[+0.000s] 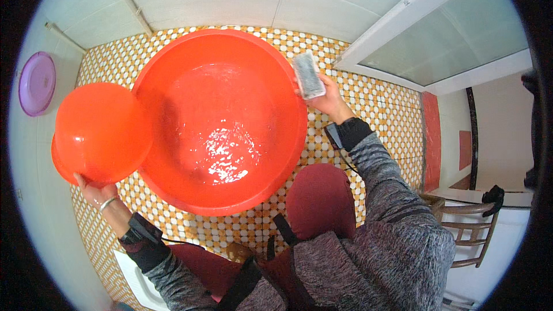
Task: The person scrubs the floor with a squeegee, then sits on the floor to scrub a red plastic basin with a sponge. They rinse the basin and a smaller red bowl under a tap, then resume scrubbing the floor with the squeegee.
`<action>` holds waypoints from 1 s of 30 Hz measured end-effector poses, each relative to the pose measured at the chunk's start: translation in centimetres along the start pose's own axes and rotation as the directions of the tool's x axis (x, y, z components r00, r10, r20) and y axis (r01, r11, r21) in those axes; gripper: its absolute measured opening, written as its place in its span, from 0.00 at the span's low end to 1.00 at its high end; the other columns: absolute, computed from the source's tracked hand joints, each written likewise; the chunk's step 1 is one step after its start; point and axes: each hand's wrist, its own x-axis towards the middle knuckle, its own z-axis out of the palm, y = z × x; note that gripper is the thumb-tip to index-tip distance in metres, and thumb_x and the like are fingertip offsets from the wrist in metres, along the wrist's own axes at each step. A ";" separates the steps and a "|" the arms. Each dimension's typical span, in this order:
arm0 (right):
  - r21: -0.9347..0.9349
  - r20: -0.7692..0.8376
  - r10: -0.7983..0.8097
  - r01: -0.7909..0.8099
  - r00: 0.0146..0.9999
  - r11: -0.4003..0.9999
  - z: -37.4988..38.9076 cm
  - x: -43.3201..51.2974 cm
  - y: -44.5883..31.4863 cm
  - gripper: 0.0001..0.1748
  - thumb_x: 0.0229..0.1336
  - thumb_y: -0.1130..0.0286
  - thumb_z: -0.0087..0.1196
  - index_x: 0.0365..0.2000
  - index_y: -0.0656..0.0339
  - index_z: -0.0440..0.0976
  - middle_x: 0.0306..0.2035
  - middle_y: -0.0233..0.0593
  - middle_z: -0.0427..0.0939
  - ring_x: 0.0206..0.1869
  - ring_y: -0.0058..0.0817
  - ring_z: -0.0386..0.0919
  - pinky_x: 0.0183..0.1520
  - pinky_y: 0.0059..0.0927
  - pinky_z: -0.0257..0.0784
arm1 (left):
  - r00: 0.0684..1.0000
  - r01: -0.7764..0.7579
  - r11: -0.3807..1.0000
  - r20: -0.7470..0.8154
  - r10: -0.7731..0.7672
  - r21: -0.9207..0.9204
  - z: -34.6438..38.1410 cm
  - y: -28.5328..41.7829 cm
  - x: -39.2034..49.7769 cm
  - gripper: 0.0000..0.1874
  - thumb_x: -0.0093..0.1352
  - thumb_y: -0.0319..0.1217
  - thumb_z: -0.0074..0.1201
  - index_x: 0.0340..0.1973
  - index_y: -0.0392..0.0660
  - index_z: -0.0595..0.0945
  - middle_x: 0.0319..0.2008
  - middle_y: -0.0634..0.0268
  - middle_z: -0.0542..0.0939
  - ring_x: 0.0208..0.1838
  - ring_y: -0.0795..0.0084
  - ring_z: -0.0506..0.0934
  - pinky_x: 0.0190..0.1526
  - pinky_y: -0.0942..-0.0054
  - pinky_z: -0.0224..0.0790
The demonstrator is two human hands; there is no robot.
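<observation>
My left hand (98,194) grips the rim of a smaller orange-red plastic basin (103,131), which is tilted so its rounded outside faces up. This basin overlaps the left edge of a large orange-red plastic tub (222,205) in the view. Inside the tub is clear water (229,147) with rippling reflections. On the right, my right hand (330,99) holds a rectangular scrubbing sponge (309,75), grey on its upper face with a whitish border. That hand is beside the tub's right rim; whether it touches the rim I cannot tell.
Yellow-and-white mosaic tiles (367,90) cover the floor. A purple basin (37,84) is against the left wall. At upper right stands a white-framed glazed door (440,60). A wooden chair (468,226) is at lower right, and a white ceramic fixture (136,280) at lower left.
</observation>
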 end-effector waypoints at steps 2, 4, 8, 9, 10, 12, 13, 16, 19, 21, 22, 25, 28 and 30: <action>-0.013 -0.045 -0.065 0.064 0.997 0.998 -3.7 -0.9 -0.7 0.27 0.69 0.58 0.34 0.62 0.63 0.57 0.54 0.48 0.69 0.54 0.42 0.71 0.54 0.46 0.73 | 0.999 0.025 1.000 -0.031 -0.024 0.019 0.2 0.0 0.0 0.31 0.71 0.48 0.45 0.64 0.43 0.65 0.65 0.59 0.67 0.66 0.56 0.64 0.67 0.49 0.51; 0.001 -0.250 -0.034 0.036 0.968 0.999 -7.5 -1.0 -0.7 0.26 0.70 0.59 0.34 0.62 0.62 0.55 0.54 0.50 0.69 0.53 0.44 0.72 0.52 0.47 0.75 | 0.999 0.004 0.999 -0.049 -0.002 0.041 0.4 -0.1 0.1 0.31 0.71 0.48 0.45 0.63 0.43 0.65 0.65 0.58 0.67 0.66 0.56 0.65 0.67 0.49 0.51; -0.136 -0.545 0.042 -0.138 0.838 0.981 -12.4 0.6 -0.1 0.29 0.71 0.54 0.32 0.62 0.65 0.54 0.51 0.52 0.71 0.46 0.46 0.77 0.41 0.46 0.80 | 1.000 -0.004 1.000 -0.029 0.005 0.030 0.6 -0.4 0.3 0.30 0.71 0.47 0.44 0.63 0.42 0.66 0.64 0.58 0.67 0.66 0.57 0.65 0.67 0.49 0.52; -0.207 -0.617 0.038 -0.209 0.786 0.956 -13.1 1.1 0.1 0.29 0.71 0.53 0.32 0.61 0.66 0.55 0.49 0.52 0.72 0.44 0.46 0.79 0.37 0.44 0.81 | 1.000 -0.006 0.999 -0.017 0.007 0.032 0.6 -0.4 0.4 0.30 0.71 0.47 0.44 0.63 0.42 0.66 0.64 0.58 0.67 0.66 0.57 0.65 0.67 0.49 0.52; -0.199 -0.605 0.048 -0.210 0.795 0.957 -13.6 1.7 0.0 0.31 0.71 0.52 0.32 0.61 0.68 0.55 0.48 0.53 0.73 0.41 0.48 0.79 0.38 0.41 0.81 | 1.000 -0.018 0.999 -0.020 0.019 0.045 0.5 -0.5 0.4 0.30 0.72 0.47 0.44 0.63 0.42 0.66 0.64 0.58 0.67 0.66 0.57 0.65 0.67 0.50 0.52; -0.149 -0.513 0.076 -0.176 0.855 0.973 -14.6 3.2 -0.2 0.31 0.71 0.51 0.32 0.60 0.69 0.55 0.47 0.54 0.73 0.42 0.48 0.79 0.39 0.39 0.81 | 0.999 -0.041 0.996 -0.023 0.043 0.079 0.4 -0.5 0.4 0.30 0.72 0.47 0.43 0.63 0.42 0.66 0.64 0.58 0.67 0.66 0.57 0.65 0.67 0.50 0.52; -0.118 -0.454 0.085 -0.155 0.887 0.981 -15.1 3.8 -0.3 0.32 0.70 0.51 0.32 0.60 0.69 0.56 0.47 0.54 0.73 0.42 0.48 0.79 0.39 0.37 0.81 | 0.999 -0.033 0.996 -0.014 0.034 0.084 0.4 -0.4 0.4 0.30 0.72 0.47 0.43 0.63 0.42 0.66 0.64 0.58 0.67 0.66 0.57 0.65 0.67 0.49 0.52; -0.205 -0.325 0.041 -0.112 0.945 0.972 -17.3 4.9 -0.2 0.32 0.71 0.51 0.32 0.61 0.68 0.55 0.48 0.54 0.73 0.45 0.46 0.78 0.40 0.34 0.80 | 0.999 -0.020 0.995 -0.038 0.024 0.102 0.3 -0.1 0.3 0.30 0.72 0.46 0.43 0.63 0.41 0.66 0.65 0.58 0.66 0.66 0.55 0.65 0.67 0.48 0.51; -0.555 -0.201 -0.172 0.032 0.964 0.831 -20.9 3.2 0.4 0.29 0.70 0.54 0.37 0.59 0.68 0.57 0.49 0.52 0.73 0.46 0.45 0.76 0.45 0.37 0.77 | 0.995 -0.021 0.991 -0.099 0.034 0.132 0.6 -0.1 0.8 0.30 0.71 0.45 0.44 0.63 0.41 0.66 0.65 0.56 0.66 0.66 0.53 0.64 0.67 0.46 0.51; -0.410 -0.474 -0.124 -0.093 0.872 0.907 -22.8 1.2 1.0 0.27 0.69 0.56 0.40 0.55 0.70 0.62 0.50 0.50 0.74 0.51 0.42 0.75 0.51 0.38 0.74 | 0.989 -0.076 0.989 -0.119 0.091 0.124 0.5 -0.3 1.2 0.30 0.70 0.44 0.44 0.64 0.40 0.65 0.65 0.55 0.65 0.67 0.52 0.63 0.67 0.45 0.50; -0.804 -0.309 -0.306 -0.075 0.900 0.590 -23.7 -0.6 0.7 0.28 0.69 0.55 0.41 0.56 0.69 0.60 0.51 0.51 0.72 0.51 0.42 0.74 0.51 0.39 0.75 | 0.991 -0.086 0.986 -0.088 0.099 0.139 0.5 -0.4 1.4 0.31 0.70 0.44 0.45 0.64 0.40 0.65 0.65 0.55 0.65 0.67 0.52 0.64 0.67 0.45 0.50; -0.947 -0.299 -0.518 -0.184 0.801 0.263 -24.0 -4.1 0.2 0.34 0.68 0.51 0.42 0.62 0.67 0.53 0.55 0.52 0.67 0.52 0.45 0.73 0.51 0.43 0.76 | 0.990 -0.128 0.978 -0.044 0.137 0.162 0.0 -0.6 2.0 0.32 0.68 0.45 0.47 0.63 0.39 0.65 0.65 0.54 0.66 0.66 0.52 0.64 0.67 0.46 0.52; -0.240 -0.683 -0.186 0.023 0.707 0.970 -19.5 -3.8 0.4 0.40 0.65 0.45 0.43 0.62 0.67 0.53 0.54 0.51 0.68 0.51 0.45 0.73 0.52 0.42 0.76 | 0.994 -0.076 0.980 -0.060 0.088 0.182 -0.2 -0.5 2.1 0.34 0.67 0.48 0.47 0.63 0.40 0.66 0.64 0.55 0.66 0.65 0.52 0.65 0.66 0.46 0.52; -0.258 -0.636 0.026 -0.244 0.771 0.935 -14.6 -2.0 0.4 0.43 0.64 0.41 0.42 0.63 0.68 0.53 0.53 0.50 0.70 0.51 0.44 0.73 0.52 0.42 0.75 | 0.993 -0.109 0.984 -0.034 0.115 0.144 0.1 -0.8 1.6 0.34 0.68 0.49 0.46 0.63 0.41 0.65 0.65 0.56 0.66 0.66 0.53 0.65 0.67 0.46 0.52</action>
